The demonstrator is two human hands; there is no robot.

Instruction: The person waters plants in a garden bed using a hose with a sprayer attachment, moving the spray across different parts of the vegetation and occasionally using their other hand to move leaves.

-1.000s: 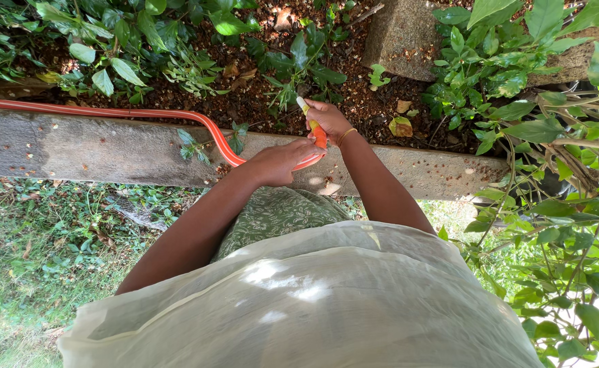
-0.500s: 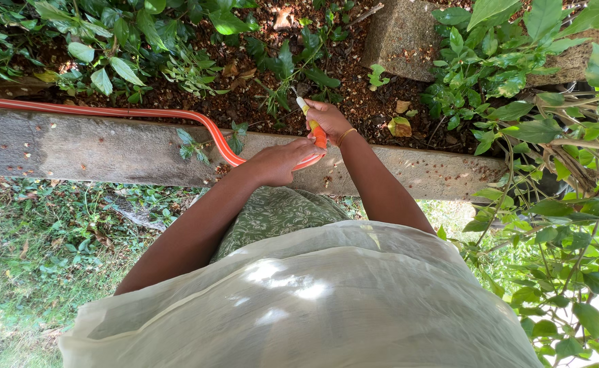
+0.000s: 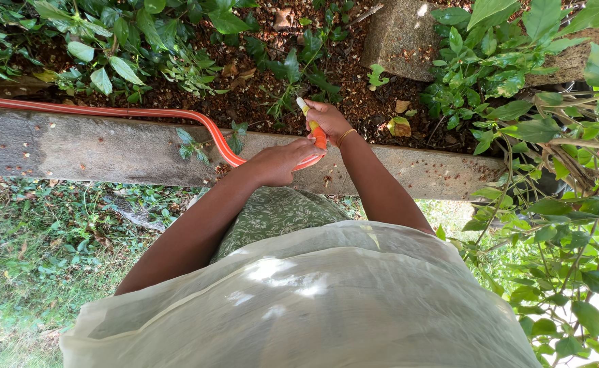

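Note:
An orange garden hose runs along a concrete curb from the left and bends down to my hands. My right hand grips the hose's end, whose pale yellow nozzle points up into the plant bed. My left hand holds the hose just behind the right one, over the curb. A thin bangle sits on my right wrist. The nozzle tip is close to a small green plant in the dark soil.
Leafy shrubs fill the bed at top left and the right side. A grey stone block stands at top middle. Grass and weeds lie below the curb on the left. My pale garment covers the lower middle.
Both hands and the hose stay almost still. The leaves of the small plant by the nozzle have shifted slightly.

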